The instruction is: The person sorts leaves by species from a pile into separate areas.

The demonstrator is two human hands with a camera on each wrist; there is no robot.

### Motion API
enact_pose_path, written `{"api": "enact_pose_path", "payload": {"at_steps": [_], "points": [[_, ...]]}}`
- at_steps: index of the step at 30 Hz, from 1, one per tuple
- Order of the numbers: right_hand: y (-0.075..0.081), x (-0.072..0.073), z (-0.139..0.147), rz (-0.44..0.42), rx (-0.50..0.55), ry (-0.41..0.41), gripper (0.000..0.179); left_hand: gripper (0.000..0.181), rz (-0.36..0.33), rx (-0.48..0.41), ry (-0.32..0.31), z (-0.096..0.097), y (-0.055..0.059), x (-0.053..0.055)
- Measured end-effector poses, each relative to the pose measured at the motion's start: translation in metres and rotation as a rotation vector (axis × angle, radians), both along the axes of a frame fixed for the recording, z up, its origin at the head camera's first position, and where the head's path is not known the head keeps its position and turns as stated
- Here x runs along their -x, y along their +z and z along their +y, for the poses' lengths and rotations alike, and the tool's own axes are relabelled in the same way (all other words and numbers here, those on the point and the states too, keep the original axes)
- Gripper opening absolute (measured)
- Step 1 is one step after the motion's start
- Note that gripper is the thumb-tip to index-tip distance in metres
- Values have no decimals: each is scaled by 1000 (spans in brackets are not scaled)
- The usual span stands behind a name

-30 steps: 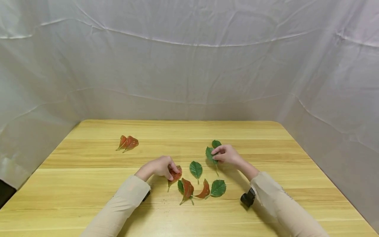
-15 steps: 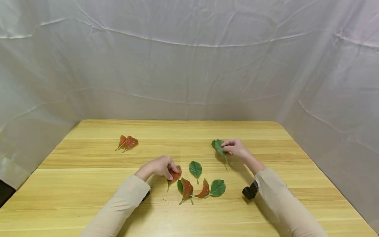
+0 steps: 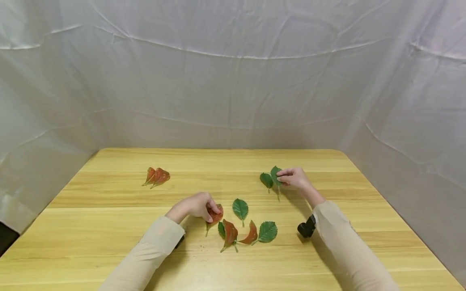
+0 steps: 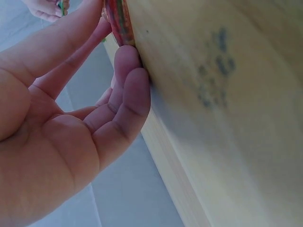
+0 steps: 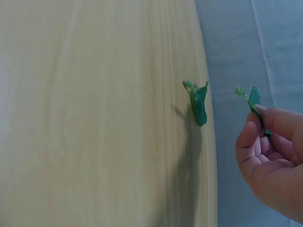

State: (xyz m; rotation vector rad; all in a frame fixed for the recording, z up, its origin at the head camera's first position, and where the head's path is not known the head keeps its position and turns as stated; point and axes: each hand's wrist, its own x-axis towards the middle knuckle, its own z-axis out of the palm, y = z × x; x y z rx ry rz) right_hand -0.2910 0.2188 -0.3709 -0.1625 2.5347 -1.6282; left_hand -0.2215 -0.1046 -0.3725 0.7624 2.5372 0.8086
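Note:
My right hand [image 3: 296, 180] pinches a green leaf [image 3: 276, 174] between thumb and fingertips, its stem hanging down. In the right wrist view this held leaf [image 5: 255, 101] stands up off the table. Just to its left lies another green leaf [image 3: 266, 180], with a saw-toothed edge. My left hand [image 3: 198, 206] holds a red leaf [image 3: 216, 215] low over the table, thumb and fingertips at its sides. The left wrist view shows only the edge of that red leaf [image 4: 120, 21], with the curled lower fingers beside the wood.
Near the left hand lie a green leaf [image 3: 240, 209], a curled red leaf [image 3: 230, 232] overlapping a smaller green one [image 3: 221, 229], another red leaf [image 3: 251, 233] and a green leaf [image 3: 268, 231]. Two overlapping red leaves [image 3: 156, 176] lie at the back left of the wooden table [image 3: 91, 242].
My right hand has moved back and to the right with its green leaf, past the other green leaf, which shows again beside it. My left hand has stayed in place on the red leaf.

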Motion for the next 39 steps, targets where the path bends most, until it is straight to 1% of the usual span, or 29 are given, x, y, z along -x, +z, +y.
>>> {"api": "enact_pose_path", "payload": {"at_steps": [6, 12, 18, 27, 31, 39], "points": [[0, 9, 6, -7, -56, -40, 26, 27, 7, 0, -7, -1, -1, 0], [-5, 15, 8, -38, -105, -47, 24, 27, 4, -3, -4, -1, 0, 0], [-14, 20, 8, -77, -126, -51, 25, 28, 8, 7, -8, 0, 1, -2], [-20, 24, 7, -92, -192, -49, 26, 29, -1, -3, -4, 0, 2, -3], [-22, 25, 7, -103, -199, -56, 28, 29, -15, -17, 12, 1, 2, -2], [-21, 23, 5, -83, -175, -79, 30, 29, -10, -8, 8, 1, 1, -2]]}}
